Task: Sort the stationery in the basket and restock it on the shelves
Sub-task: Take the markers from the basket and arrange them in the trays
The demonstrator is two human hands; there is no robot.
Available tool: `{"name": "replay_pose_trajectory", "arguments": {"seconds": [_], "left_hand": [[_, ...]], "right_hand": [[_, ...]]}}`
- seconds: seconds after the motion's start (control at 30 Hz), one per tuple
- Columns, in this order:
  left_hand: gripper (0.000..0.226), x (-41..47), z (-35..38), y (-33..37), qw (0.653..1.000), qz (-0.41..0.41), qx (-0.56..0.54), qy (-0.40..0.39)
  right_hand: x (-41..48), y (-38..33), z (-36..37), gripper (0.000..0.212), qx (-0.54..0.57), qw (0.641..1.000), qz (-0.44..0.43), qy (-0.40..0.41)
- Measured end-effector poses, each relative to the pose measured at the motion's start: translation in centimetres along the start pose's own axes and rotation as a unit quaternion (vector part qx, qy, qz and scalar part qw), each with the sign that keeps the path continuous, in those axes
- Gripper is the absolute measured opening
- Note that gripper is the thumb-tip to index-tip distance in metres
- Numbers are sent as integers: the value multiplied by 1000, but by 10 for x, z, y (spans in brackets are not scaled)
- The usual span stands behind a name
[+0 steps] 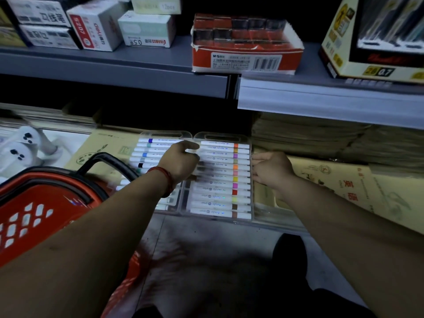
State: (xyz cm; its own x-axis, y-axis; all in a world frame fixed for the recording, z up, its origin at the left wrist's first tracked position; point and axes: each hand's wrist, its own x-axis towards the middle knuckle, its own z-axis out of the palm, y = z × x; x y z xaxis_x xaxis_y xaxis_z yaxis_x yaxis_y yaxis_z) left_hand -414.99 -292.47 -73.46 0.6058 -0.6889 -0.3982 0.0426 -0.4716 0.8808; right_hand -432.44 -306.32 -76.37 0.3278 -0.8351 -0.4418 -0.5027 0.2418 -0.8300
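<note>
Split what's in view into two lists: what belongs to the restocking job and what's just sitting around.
Job in hand:
- right marker case, right hand at its edge
- left marker case, left hand over it
- red basket

Just lying about:
- orange carton on the upper shelf
- white boxes
- yellow pen box
- paper stacks

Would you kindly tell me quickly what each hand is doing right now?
Left hand: fingers curled down on the clear marker case; whether it grips cannot be told.
Right hand: loosely curled against the case's right edge, holding nothing visible.

shelf edge (321,99) overhead, basket (41,203) crowding left
</note>
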Motion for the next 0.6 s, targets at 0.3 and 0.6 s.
{"name": "replay_pose_trajectory", "arguments": {"seconds": [0.3,0.6], "left_hand": [[54,-7,1,2,999,0,-26,-35],[34,-9,-11,-5,998,-48,-42,24]], "right_hand": [[0,-3,7,58,29,997,0,-66],[-20,-3,-4,13,39,999,11,-27]]}}
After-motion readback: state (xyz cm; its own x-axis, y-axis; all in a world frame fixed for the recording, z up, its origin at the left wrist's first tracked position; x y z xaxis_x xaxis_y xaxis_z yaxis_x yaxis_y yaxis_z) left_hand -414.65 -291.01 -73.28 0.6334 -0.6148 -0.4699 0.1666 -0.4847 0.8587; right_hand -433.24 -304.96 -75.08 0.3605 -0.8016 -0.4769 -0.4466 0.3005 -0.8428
